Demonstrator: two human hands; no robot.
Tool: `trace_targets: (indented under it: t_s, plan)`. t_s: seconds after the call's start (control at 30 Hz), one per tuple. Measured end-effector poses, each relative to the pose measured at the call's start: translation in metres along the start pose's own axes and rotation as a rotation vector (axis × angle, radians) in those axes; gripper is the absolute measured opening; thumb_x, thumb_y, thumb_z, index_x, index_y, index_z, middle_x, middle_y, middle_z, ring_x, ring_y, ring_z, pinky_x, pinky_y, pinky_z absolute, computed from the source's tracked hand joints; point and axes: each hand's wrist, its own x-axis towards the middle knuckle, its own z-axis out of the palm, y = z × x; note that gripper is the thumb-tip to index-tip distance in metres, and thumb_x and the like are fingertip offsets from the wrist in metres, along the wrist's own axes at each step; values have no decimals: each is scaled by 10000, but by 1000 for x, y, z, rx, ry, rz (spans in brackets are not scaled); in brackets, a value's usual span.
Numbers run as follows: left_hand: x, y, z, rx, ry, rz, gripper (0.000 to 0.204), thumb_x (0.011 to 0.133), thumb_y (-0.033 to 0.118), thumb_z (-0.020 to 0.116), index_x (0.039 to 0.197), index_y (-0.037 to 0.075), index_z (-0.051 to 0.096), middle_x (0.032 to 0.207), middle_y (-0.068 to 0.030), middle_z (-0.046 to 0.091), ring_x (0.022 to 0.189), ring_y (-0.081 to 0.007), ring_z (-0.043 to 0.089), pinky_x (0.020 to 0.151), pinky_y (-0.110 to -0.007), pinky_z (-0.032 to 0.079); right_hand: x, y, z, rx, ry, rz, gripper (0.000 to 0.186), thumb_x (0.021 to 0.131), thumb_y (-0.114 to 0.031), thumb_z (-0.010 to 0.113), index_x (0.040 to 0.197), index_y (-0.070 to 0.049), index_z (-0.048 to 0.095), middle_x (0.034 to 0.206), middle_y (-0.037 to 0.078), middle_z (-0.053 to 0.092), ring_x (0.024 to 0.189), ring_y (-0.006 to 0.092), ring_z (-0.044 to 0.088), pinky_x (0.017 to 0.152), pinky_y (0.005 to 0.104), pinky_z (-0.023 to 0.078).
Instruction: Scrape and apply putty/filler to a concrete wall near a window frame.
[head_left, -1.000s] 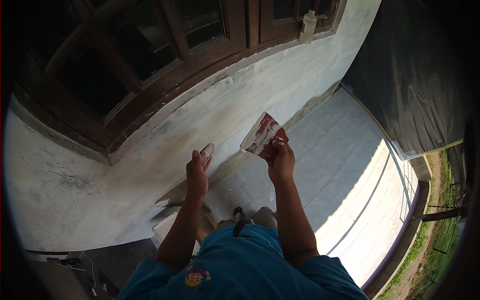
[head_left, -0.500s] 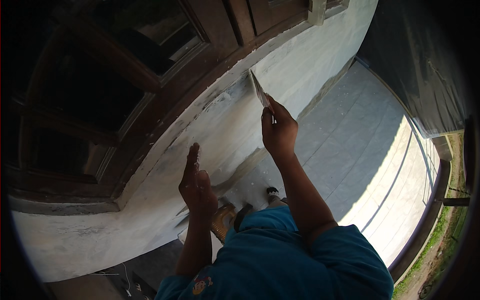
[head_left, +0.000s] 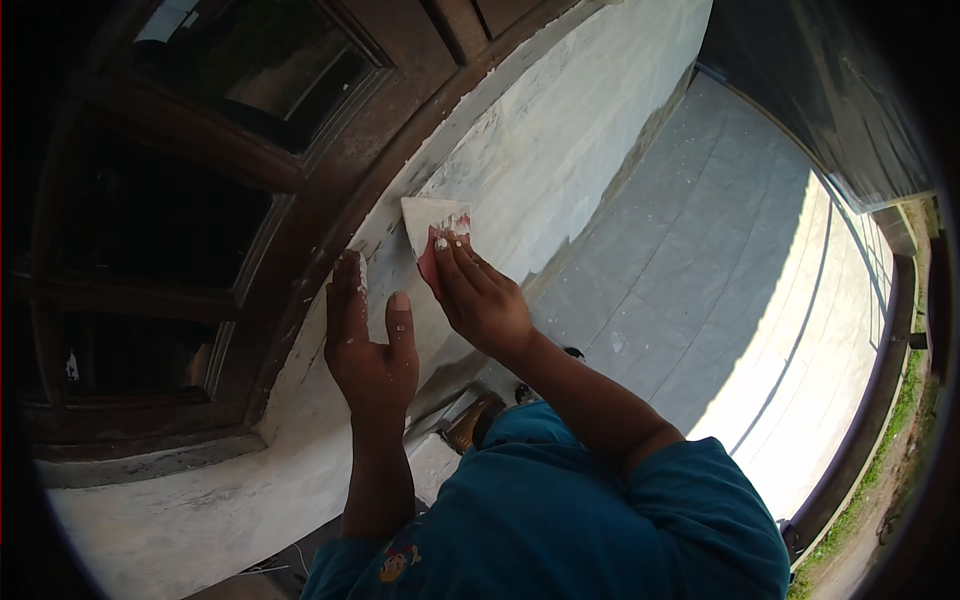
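My right hand [head_left: 487, 308] grips a flat putty scraper [head_left: 424, 213], its pale blade smeared with white paste and its lower part reddish. The blade's broad face is turned up, close over the wall [head_left: 545, 150] beside the wooden window frame; whether it touches the wall I cannot tell. To the left, my left hand [head_left: 370, 362] is open, fingers stretched out side by side and thumb raised apart. White paste clings along its index finger, and it appears to hold nothing. Patchy whitish filler with dark streaks covers the wall strip along the frame.
A dark brown wooden window [head_left: 285, 175] with glass panes fills the upper left. Grey floor tiles [head_left: 660, 250] with white specks lie to the right, sunlit farther out. A dark plastic sheet [head_left: 820, 100] hangs at upper right. A yellowish-brown object [head_left: 474, 420] stands low by my legs.
My right hand has moved left and slightly down with the scraper, turning its blade from edge-on to broad face up. My left hand has shifted left and up a little.
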Motion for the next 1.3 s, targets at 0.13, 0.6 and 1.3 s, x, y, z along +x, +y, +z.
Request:
trace_targets:
  t_s: [0.13,0.6,1.3]
  plan:
    - [-1,-11,-6,-7,4,11,468,956,192,595,1350,-53,531,1376,-262,543,1298,-394,523,1090,-459,408,1,12,-36,44,129,219,405,855,-15,632,1260,-11,626,1157,198,686,1010,311,703,845,367,582]
    - [-10,-19,-9,-123,32,38,455,970,178,561,1357,-58,525,1366,-262,554,1275,-397,544,1062,-450,431,-7,-4,-19,119,40,225,536,803,-46,642,1333,-32,559,1204,212,661,1005,317,697,822,376,590]
    - [-7,-8,-3,-103,12,101,457,972,171,569,1358,-68,519,1371,-269,545,1300,-392,521,1093,-442,400,66,58,-34,61,299,538,436,889,-53,526,1322,-36,570,841,190,676,637,312,656,613,384,533]
